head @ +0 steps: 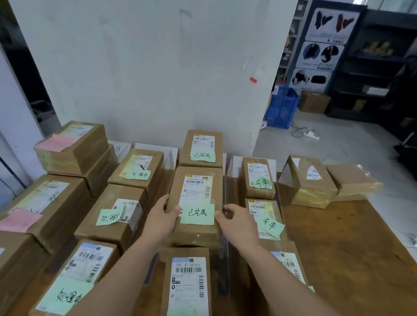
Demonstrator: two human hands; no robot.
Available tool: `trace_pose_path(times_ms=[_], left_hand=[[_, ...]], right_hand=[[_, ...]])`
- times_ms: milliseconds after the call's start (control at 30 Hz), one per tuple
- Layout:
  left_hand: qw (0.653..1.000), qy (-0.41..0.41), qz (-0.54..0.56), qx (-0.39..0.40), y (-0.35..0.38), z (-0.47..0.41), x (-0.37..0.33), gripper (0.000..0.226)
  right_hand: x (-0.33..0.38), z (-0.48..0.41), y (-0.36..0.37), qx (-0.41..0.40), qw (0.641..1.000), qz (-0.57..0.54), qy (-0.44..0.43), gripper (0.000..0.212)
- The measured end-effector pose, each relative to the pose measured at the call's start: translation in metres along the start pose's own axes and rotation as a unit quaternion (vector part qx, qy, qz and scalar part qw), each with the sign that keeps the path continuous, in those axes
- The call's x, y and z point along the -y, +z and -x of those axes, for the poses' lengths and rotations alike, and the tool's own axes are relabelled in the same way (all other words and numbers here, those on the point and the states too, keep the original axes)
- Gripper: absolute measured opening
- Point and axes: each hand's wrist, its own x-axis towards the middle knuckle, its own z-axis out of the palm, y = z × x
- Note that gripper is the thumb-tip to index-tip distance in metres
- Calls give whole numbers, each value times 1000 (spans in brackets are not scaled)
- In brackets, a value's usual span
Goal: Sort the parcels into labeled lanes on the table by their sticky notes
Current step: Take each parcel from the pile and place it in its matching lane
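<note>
A brown cardboard parcel (195, 191) with a white shipping label and a green sticky note lies in the middle lane of the wooden table (346, 246). My left hand (162, 217) grips its left edge, thumb on top. My right hand (235, 220) holds its right front corner, fingers curled round the edge. Another green-noted parcel (201, 149) lies behind it and one more (186, 291) in front of it. Green-noted parcels (118, 216) fill the lane to the left. Further green-noted parcels (256, 177) line the lane to the right.
Parcels with pink notes (73, 146) are stacked at the far left. Two parcels with no visible note (306, 181) sit at the right on the table. A white wall stands right behind the table. A blue crate (282, 107) and dark shelves stand on the floor beyond.
</note>
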Motion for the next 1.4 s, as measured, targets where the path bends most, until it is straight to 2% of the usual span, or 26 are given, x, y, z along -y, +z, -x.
trace_pose_path(times_ms=[200,267,367,433,567,767,867,1000,1400], left_hand=[[997,19,-78,9,5,2,-4,61],[989,57,-133,-9,8,4,-10,60],[968,145,-201,-34,15,6,-21,44],[954,179,-237,-29,23,12,-31,48],[907,240,-346,-19,51,26,-56,60],[839,343,-422,-20,112,59,-91,54],[803,379,-460,-16,148,79,-104,56],[791,384,-476,5,197,106,-112,62],[772,406,-488,12,334,174,-125,60]], right_hand=[[-4,6,0,4,1000,1,1,44],[-4,7,-4,4,1000,7,-9,42],[-8,9,-15,4,999,26,-25,41],[-13,10,-27,-2,998,49,-39,43],[-28,13,-60,-22,990,115,-77,46],[-65,21,-123,-88,961,240,-103,47],[-87,27,-161,-89,948,287,-102,50],[-123,38,-208,-90,941,315,-88,53],[-226,62,-310,-77,927,361,-69,52]])
